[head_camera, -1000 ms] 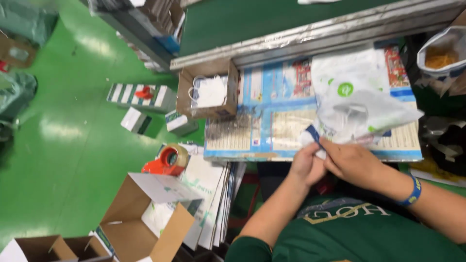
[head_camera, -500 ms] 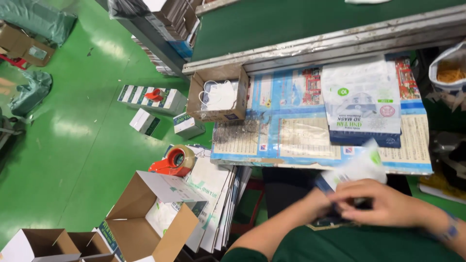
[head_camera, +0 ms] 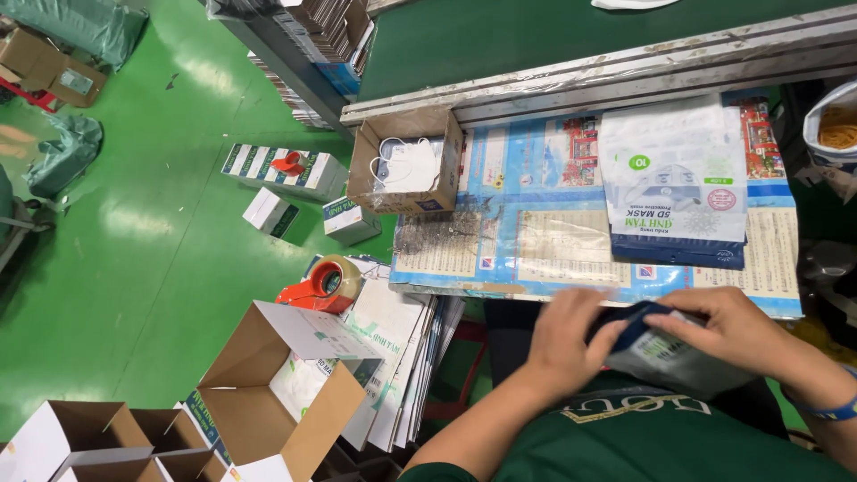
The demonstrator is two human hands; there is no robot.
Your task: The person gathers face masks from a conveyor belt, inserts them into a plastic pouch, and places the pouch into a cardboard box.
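Observation:
Both my hands hold one flat plastic pouch point(head_camera: 665, 353) with a dark blue edge, close to my chest below the table's front edge. My left hand point(head_camera: 571, 344) grips its left end. My right hand point(head_camera: 736, 330) pinches its top from the right. On the table point(head_camera: 536, 241), which is covered with printed blue paper, lies a stack of similar white and blue pouches point(head_camera: 676, 183), just beyond my hands. A small open cardboard box point(head_camera: 406, 161) with white masks in it stands at the table's left end.
A red tape dispenser point(head_camera: 320, 286) rests on a pile of flat cartons point(head_camera: 393, 357) left of me. Open cardboard boxes point(head_camera: 268, 393) stand on the green floor at lower left. Small white and green boxes point(head_camera: 286, 174) lie farther out. A green conveyor point(head_camera: 553, 36) runs behind the table.
My hands took a pouch off the table and drew it down toward my body. The stack of pouches now lies flat on the table. The camera has tilted slightly.

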